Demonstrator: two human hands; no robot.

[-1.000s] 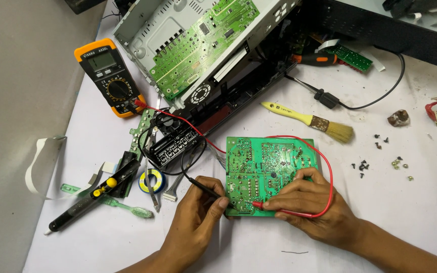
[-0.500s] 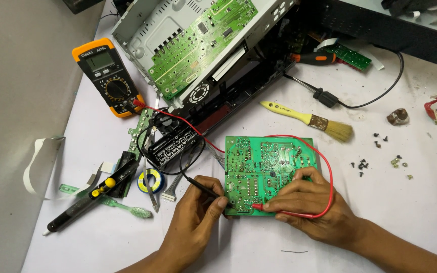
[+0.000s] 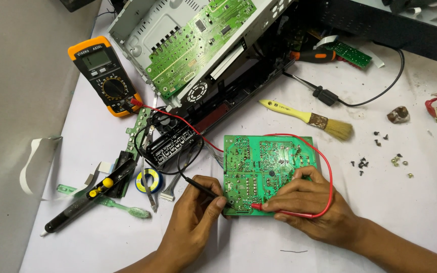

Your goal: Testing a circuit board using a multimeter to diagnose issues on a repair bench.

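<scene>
Covering table (image 3: 259, 253): white sheet, cluttered; left hand (image 3: 193, 220) pinching black probe (image 3: 203, 187), right hand (image 3: 309, 205) gripping red probe (image 3: 279, 211).

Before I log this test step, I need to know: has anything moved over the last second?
Hardly anything. The left hand still holds the black probe and the right hand the red probe, both tips at the near edge of the green circuit board. The meter, brush and screws lie as before; the view only shifted slightly.
</scene>
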